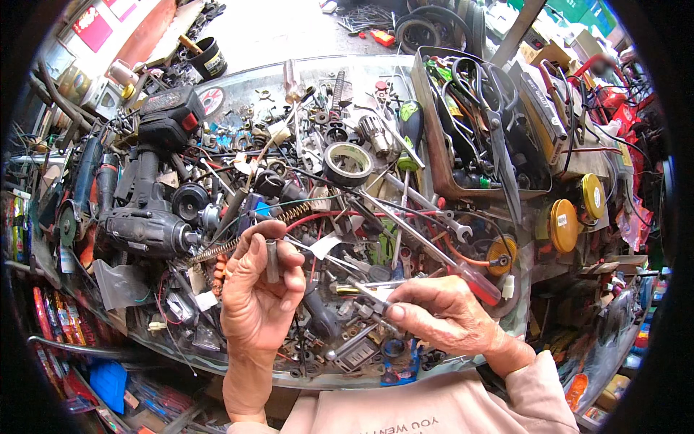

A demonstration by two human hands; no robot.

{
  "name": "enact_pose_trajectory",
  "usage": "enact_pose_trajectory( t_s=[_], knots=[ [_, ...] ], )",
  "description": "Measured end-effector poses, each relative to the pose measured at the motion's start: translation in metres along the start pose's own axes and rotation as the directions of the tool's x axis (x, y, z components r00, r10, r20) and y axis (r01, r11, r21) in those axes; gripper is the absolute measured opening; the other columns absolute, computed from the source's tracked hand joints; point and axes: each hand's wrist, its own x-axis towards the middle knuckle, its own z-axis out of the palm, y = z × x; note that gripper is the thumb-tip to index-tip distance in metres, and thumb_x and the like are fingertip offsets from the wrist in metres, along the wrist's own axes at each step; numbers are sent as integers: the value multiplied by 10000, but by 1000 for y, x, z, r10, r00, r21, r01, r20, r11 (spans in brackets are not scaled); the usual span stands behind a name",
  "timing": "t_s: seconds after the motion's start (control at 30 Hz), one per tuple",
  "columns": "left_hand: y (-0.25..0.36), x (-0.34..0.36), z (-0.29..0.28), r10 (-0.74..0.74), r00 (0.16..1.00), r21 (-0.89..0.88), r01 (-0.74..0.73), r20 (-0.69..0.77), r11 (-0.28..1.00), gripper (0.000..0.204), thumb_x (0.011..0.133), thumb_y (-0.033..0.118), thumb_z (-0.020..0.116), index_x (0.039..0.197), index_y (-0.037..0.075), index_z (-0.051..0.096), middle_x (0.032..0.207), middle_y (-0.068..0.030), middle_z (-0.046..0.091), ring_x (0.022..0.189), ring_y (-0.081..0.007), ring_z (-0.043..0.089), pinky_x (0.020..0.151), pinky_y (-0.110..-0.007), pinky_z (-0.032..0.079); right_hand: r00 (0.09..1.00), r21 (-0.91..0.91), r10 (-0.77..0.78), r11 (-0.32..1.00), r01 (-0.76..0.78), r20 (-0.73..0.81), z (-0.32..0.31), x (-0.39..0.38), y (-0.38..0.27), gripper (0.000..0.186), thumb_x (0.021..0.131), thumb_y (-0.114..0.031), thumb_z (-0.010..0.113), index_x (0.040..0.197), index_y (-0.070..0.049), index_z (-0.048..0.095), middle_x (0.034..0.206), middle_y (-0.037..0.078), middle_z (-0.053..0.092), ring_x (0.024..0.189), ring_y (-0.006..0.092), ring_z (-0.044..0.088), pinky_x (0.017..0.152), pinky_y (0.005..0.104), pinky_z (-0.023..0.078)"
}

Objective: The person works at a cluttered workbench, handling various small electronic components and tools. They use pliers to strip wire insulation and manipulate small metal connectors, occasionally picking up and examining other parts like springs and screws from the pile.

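Raised over the cluttered glass bench, my left hand (262,296) is closed on a short grey metal tube (272,262), held nearly upright between thumb and fingers. To its right, my right hand (444,315) pinches a slim pale metal piece (371,293) that points up and to the left; its far end is lost among the parts behind it. Beyond my hands lie a long coil spring (285,217) and a roll of tape (348,164). A screwdriver with a red handle (483,287) rests just past my right hand.
A black cordless impact wrench (148,231) lies at the left. Far right stands a metal tin (434,155) with scissors (494,108) and cables. Yellow round lids (564,226) sit beside it. A black cup (208,59) is at the back left. Loose parts cover the bench.
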Motion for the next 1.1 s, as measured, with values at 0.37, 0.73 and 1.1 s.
enact_pose_trajectory(
  t_s=[0.37, 0.73, 1.1],
  knots=[
    [1, -8, 9, 26, 998, 552, -54, 59, 832, 288, 886, 84, 763, 1108, -60, 649, 923, -203, 745, 437, -30, 479, 384, -148, 355, 873, -685, -473, 674, 276, -114, -14, 6, 13, 169, 808, -65, 756, 945, 17, 698, 745, 110, 640, 593, 237, 626, 543, 325, 476],
    [-3, -12, 22, -58, 998, 725, 34, 8, 688, 256, 850, -17, 764, 1091, -70, 694, 937, -164, 754, 685, -86, 665, 499, -167, 499, 782, -617, -525, 750, 238, -336, -15, -4, 2, 204, 807, -13, 756, 1004, 7, 707, 759, 55, 647, 528, 79, 574, 473, 245, 443],
    [-19, -11, 23, -308, 789, 721, -612, 531, -325, 218, 720, 62, 729, 933, 90, 694, 876, -37, 628, 774, -230, 618, 592, -352, 498, 611, -611, -653, 722, 325, -447, -32, -16, -1, 78, 758, -51, 751, 803, -6, 705, 606, 28, 563, 489, 98, 479, 452, 247, 343]
  ],
)
